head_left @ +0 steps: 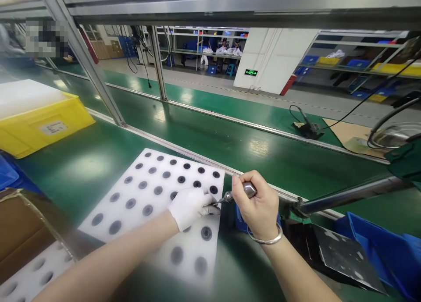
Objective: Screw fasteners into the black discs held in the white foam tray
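A white foam sheet (158, 223) lies on the green bench, with black round parts (148, 210) set in rows in it. My left hand (192, 207), in a white glove, is over the sheet's right side. Its fingers are bent together, and what they pinch, if anything, is hidden. Bare, with a silver bangle at the wrist, my right hand (258, 205) is closed around a hand tool (250, 189) with a rounded grey handle and a thin metal shaft. The tool's tip points left and meets the gloved fingertips, which cover its end.
A yellow bin (49, 122) holding white foam stands at the left. Nearer is an open cardboard box (23, 236) with another holed foam sheet. Blue bins (384, 254) and a metal bar (355, 195) are at the right. A metal rail (184, 151) runs behind the foam.
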### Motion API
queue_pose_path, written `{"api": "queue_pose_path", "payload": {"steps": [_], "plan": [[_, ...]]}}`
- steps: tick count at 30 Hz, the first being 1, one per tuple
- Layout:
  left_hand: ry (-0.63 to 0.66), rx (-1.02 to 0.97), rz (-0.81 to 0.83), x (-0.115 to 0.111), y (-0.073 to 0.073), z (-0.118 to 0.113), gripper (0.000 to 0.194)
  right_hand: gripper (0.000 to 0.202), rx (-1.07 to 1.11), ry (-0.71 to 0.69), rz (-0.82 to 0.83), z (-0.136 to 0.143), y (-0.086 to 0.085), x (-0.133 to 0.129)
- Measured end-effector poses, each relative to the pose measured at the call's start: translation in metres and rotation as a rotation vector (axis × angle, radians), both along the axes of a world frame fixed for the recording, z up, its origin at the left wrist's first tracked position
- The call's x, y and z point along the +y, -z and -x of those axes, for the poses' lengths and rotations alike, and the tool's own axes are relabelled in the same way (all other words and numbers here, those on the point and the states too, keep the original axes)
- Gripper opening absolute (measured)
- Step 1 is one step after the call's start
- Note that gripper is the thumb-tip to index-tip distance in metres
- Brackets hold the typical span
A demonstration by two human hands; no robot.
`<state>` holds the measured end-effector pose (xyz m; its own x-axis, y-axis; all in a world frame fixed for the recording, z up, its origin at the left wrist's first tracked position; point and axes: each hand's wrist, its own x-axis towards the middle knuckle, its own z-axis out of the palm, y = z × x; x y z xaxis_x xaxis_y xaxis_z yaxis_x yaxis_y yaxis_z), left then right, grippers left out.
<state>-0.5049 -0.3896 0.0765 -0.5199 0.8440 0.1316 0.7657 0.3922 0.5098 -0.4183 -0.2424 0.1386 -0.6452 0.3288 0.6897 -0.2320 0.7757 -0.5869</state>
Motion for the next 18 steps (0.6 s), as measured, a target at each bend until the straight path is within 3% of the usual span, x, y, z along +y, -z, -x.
{"api": "queue_pose_path", "payload": {"steps": [3,7,13,18], "plan": [[0.001,0.047,-0.013,0.000,0.001,0.001,0.025,0.021,-0.004,-0.028,-0.171,0.006,0.003,-0.001],[0.004,-0.041,-0.064,0.001,-0.002,0.004,0.023,0.020,0.028,-0.069,-0.310,0.011,0.001,-0.001],[-0.063,-0.121,0.007,0.004,-0.008,0.006,0.024,0.020,0.081,0.006,-0.222,0.012,-0.007,0.001],[-0.043,-0.106,-0.006,0.006,-0.009,0.005,0.024,0.020,0.050,-0.051,-0.212,0.012,-0.005,0.002]]}}
